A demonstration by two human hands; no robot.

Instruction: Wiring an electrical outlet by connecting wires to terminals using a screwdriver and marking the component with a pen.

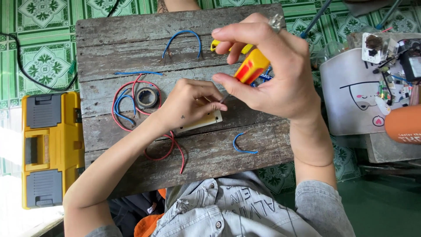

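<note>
Spanning the middle of the frame, a weathered wooden counter (131,39) of grey planks stands over a green patterned tile floor (39,17). At the left edge sits a yellow toolbox (51,149) with dark grey lid panels, just beside the counter. At the right, a white bag with a cartoon face (351,96) lies apart from the counter, with small electronic parts scattered along its upper right edge.

The right hand (276,74) hovers in the upper centre right of the frame, its grip clamped on a yellow and red screwdriver (251,66), thumb and fingers wrapped around the handle. The thin shaft slants down and to the left toward the left hand. The left hand (186,105) rests at the centre of the counter, its grip closed on a cream rectangular plate (206,121), pressing it against the wood; the fingertips pinch together near the screwdriver's tip, though what they pinch is too small to tell.

Left of that hand, a tangle of red wire (153,151) and blue wire loops around a roll of black tape (146,97), the red strand trailing down toward the lower centre. A curved blue wire piece (182,37) lies near the top of the counter, a straight one (138,73) just below it, and a short bent blue piece (242,147) sits in the lower centre right, well apart from the hands.
</note>
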